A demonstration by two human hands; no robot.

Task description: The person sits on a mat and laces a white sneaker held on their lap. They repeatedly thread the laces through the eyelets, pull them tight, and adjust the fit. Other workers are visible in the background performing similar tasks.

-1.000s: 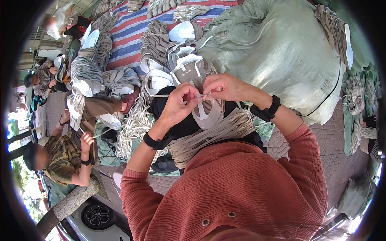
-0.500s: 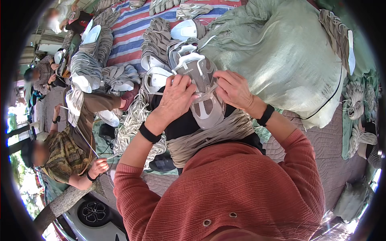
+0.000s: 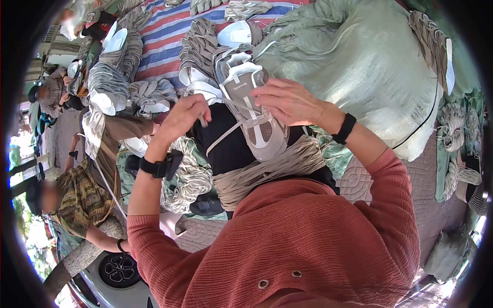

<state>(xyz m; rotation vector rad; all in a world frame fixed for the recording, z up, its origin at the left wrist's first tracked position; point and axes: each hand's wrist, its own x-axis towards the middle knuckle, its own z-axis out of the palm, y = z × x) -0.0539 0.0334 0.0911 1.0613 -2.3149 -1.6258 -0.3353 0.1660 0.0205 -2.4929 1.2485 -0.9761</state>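
Note:
A grey-and-white shoe upper (image 3: 264, 138) lies on my black-covered lap, its tongue pointing away from me. A pale shoelace (image 3: 223, 138) is threaded through its lower eyelets, and one length loops down to the left over the black cloth. My left hand (image 3: 187, 115) is raised left of the upper, its fingers pinched together with a short lace end poking out below them. My right hand (image 3: 292, 102) lies over the right edge of the upper, with fingers and thumb gripping it near the eyelets; the fingertips partly hide the lacing.
A bundle of beige laces (image 3: 272, 169) crosses my lap. White laces (image 3: 185, 179) are heaped to the left. Stacked uppers (image 3: 197, 49) lie on a striped sheet (image 3: 162, 46) ahead. A big pale green sack (image 3: 354, 66) stands right. A co-worker (image 3: 77, 190) sits at left.
My left hand has moved left, away from the upper, and a loop of lace now hangs beside the shoe. My right hand has shifted slightly inward over the upper. The co-worker's near hand has lowered.

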